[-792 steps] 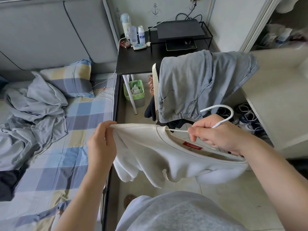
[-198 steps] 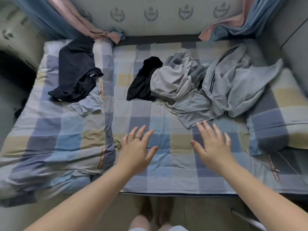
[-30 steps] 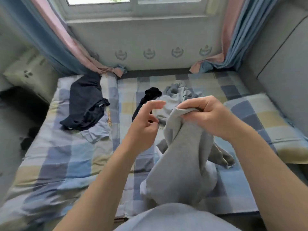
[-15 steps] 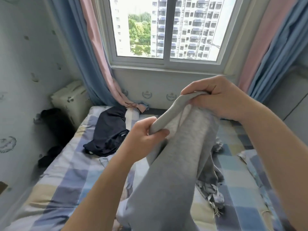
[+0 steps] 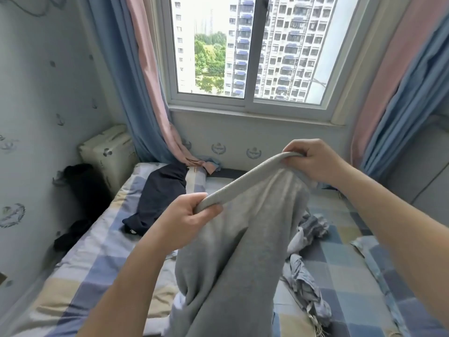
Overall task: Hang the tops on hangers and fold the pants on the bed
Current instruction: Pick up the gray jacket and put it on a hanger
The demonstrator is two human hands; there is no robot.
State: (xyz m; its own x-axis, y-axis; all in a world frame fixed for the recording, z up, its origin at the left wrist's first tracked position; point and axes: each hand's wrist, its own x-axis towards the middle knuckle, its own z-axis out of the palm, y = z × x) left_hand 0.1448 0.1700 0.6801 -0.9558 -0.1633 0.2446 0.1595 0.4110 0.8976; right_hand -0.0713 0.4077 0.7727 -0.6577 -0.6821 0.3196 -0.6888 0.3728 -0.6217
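Note:
I hold a pair of grey sweatpants up over the bed by the ribbed waistband. My left hand grips the near end of the waistband, and my right hand grips the far end, higher up. The waistband stretches between them and the legs hang down toward me. A dark navy garment lies crumpled at the far left of the bed. A light blue-grey garment lies bunched on the bed, to the right of the hanging pants.
The bed has a checked blue, yellow and white sheet. A window with pink and blue curtains is straight ahead. A pale box and dark items sit in the left corner by the wall.
My hands have spread apart along the waistband, stretching it out. The right hand sits lower in view than half a second ago, and the view has tilted further up toward the window.

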